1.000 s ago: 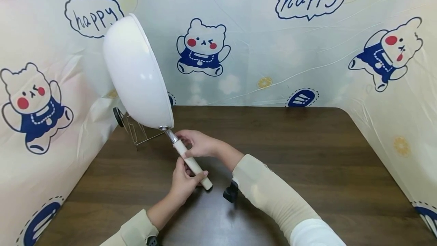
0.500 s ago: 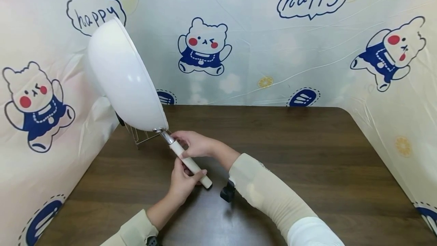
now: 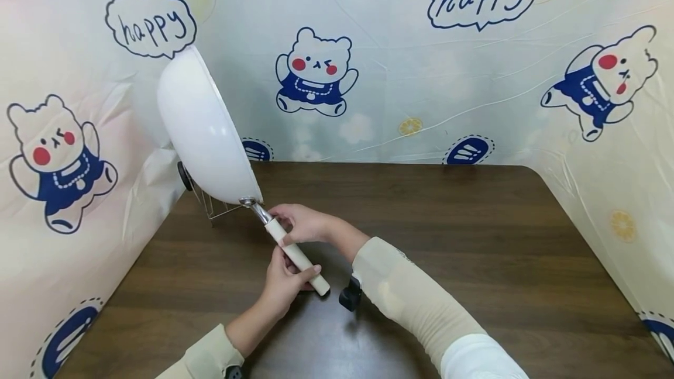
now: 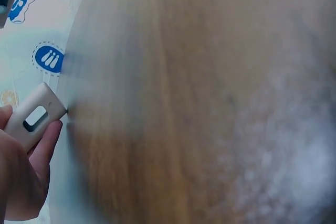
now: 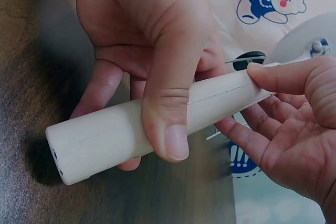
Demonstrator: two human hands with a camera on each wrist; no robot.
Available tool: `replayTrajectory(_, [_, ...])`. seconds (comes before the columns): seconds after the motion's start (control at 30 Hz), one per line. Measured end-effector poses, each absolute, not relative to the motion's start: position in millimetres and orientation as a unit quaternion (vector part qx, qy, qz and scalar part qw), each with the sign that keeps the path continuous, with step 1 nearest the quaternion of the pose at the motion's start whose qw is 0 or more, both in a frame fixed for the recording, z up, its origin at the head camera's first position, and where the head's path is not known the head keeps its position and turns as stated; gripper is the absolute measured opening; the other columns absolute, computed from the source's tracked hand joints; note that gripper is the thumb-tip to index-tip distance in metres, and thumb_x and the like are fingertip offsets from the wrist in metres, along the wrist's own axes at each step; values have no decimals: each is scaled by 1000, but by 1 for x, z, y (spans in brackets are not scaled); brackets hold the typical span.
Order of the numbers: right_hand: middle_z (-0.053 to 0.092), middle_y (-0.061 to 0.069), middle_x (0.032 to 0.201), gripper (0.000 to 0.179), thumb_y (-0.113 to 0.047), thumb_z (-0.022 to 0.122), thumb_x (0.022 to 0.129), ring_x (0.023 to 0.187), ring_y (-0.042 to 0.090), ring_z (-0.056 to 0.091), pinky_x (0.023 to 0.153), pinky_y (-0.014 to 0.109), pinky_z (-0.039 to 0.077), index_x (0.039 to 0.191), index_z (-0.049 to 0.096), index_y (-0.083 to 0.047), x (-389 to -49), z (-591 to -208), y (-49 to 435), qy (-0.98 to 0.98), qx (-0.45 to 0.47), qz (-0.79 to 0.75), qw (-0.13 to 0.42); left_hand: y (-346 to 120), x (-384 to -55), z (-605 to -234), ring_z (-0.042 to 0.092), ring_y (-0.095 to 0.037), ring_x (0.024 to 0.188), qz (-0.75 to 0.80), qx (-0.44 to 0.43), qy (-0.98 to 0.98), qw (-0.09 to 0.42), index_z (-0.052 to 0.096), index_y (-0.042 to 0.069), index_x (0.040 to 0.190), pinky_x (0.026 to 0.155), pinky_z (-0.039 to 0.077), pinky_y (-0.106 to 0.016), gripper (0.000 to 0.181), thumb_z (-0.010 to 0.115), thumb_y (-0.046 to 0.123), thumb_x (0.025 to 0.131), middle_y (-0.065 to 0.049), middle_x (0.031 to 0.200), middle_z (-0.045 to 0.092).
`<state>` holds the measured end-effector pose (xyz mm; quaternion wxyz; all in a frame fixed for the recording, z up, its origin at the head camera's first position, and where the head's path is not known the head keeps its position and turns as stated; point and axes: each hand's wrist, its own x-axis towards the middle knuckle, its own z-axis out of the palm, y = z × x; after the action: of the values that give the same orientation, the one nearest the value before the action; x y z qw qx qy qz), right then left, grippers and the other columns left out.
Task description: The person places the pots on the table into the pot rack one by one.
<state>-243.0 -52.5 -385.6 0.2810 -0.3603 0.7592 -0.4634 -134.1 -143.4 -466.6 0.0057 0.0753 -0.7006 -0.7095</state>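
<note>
A deep white wok (image 3: 202, 127) is tipped up on its side, its rounded outside toward the left; its inside is hidden. A metal neck (image 3: 256, 208) joins it to a long cream handle (image 3: 295, 253). My right hand (image 3: 305, 224) holds the handle close to the neck. Lower down, my left hand (image 3: 281, 282) grips it near the butt end, the thumb lying across the top in the right wrist view. A hanging slot shows through the handle (image 4: 48, 100) in the left wrist view.
Behind and below the wok stands a thin wire rack (image 3: 212, 216) with a black round part (image 3: 184, 176) at its left, partly hidden. The brown wood-look table (image 3: 447, 262) meets a printed cloth backdrop (image 3: 389, 75) at its back and sides.
The wok's bowl swung left and dipped, then came back right and sank lower, its top edge now below the printed bubble. Both hands keep their hold on the handle, almost in place.
</note>
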Motion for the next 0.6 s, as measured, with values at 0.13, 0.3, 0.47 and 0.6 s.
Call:
replayTrajectory(0.13, [57, 13, 124, 65, 13, 67, 82, 107, 19, 57, 83, 23, 50, 141, 42, 1, -242, -386, -52, 758, -359, -465, 282, -143, -133, -465, 65, -22, 78, -711, 79, -699, 0, 29, 5, 139, 58, 59, -42, 76, 75, -6, 79, -24, 109, 57])
replayTrajectory(0.3, [57, 13, 126, 65, 13, 67, 83, 110, 20, 57, 86, 23, 50, 141, 42, 1, -242, -388, -51, 760, -359, -464, 282, -142, -131, -466, 65, -22, 79, -711, 80, -699, -2, 28, 5, 140, 57, 59, -41, 77, 75, -6, 79, -24, 110, 57])
replayTrajectory(0.47, [56, 13, 128, 66, 13, 67, 83, 111, 19, 56, 88, 23, 48, 142, 41, 0, -241, -386, -50, 762, -365, -458, 276, -141, -132, -465, 65, -22, 79, -714, 77, -696, 5, 30, 4, 138, 58, 59, -41, 76, 75, -7, 78, -25, 108, 57])
replayTrajectory(0.6, [56, 13, 129, 66, 13, 66, 83, 111, 19, 56, 91, 26, 49, 143, 40, 0, -242, -384, -52, 758, -373, -459, 274, -143, -136, -464, 65, -22, 77, -716, 79, -694, 14, 30, 3, 136, 58, 60, -40, 74, 74, -9, 78, -26, 107, 57])
